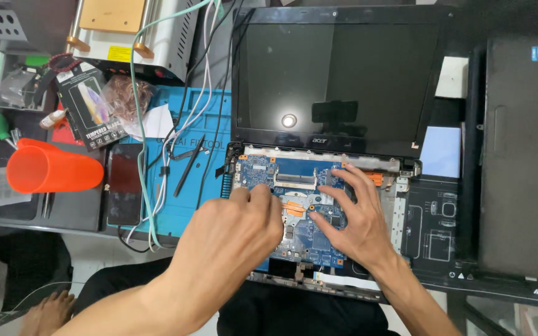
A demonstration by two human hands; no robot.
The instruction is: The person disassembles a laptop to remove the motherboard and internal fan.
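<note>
An opened small black laptop (337,74) stands on the bench with its screen dark and its keyboard cover off. Its blue motherboard (263,171) lies bare in the base. My left hand (231,233) rests curled on the board's left middle, fingertips pinched together near an orange strip; whether it holds a small part I cannot tell. My right hand (350,214) lies spread flat on the board's right side, fingers apart, touching the board and the upper frame edge.
A blue work mat (188,186) lies to the left with a black pry tool (188,165), cables and a dark phone (124,183). An orange cup (51,168) lies on its side far left. Another dark laptop (521,149) sits right.
</note>
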